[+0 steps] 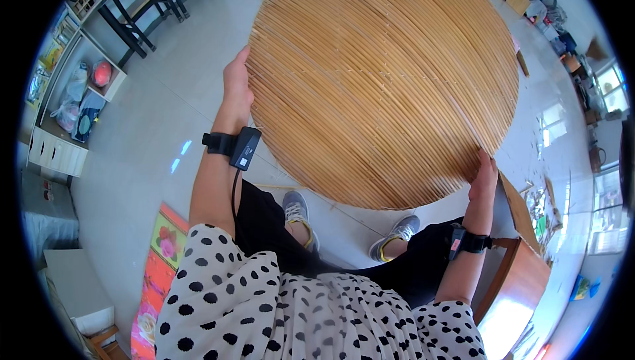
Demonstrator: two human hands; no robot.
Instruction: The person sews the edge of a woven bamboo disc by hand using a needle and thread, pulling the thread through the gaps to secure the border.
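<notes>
A large round mat (pixel 383 89) of thin, straw-coloured stalks laid side by side is held up in front of me and fills the upper middle of the head view. My left hand (pixel 238 81) grips its left edge, and most of the fingers are hidden behind the rim. At the lower right edge my right hand (pixel 484 173) is closed on the mat, fingertips over the near face. Each forearm wears a black strap with a small device.
An orange-red floral mat (pixel 153 280) lies on the tiled floor at my left. A wooden cabinet (pixel 512 287) stands close by my right arm. Shelves (pixel 66 76) and dark-framed chairs (pixel 152 3) line the far left. Scraps (pixel 546 208) litter the floor at right.
</notes>
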